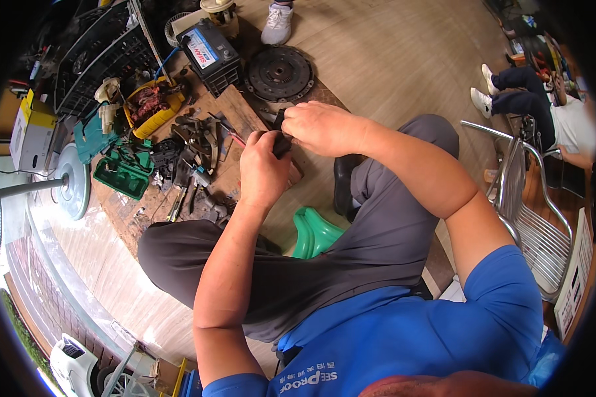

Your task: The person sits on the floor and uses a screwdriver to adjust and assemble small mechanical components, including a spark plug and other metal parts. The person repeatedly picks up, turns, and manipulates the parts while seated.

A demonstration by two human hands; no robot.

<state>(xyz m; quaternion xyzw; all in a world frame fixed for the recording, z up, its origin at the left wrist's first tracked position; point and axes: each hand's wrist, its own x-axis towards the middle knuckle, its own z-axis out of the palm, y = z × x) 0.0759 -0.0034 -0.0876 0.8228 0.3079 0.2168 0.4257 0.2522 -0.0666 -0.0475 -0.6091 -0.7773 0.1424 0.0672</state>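
My left hand (266, 167) is closed around a small dark part (282, 145), whose kind I cannot make out. My right hand (324, 128) meets it from the right, fingers bent and closed on the same part. Both hands are above the near edge of a low wooden work board (230, 106), just in front of my knees. Beside the left hand, a thin tool with a red end (236, 137) lies on the board. Farther left are dark metal parts (197, 135) and several hand tools. My fingers cover most of the held part.
A car battery (208, 58) and a round clutch disc (279, 73) sit beyond my hands. At left are a yellow bin (157, 106), a green tray (120, 178) and a fan (69, 182). A green stool (313, 233) is beneath me; a metal chair (533, 225) and a seated person are right.
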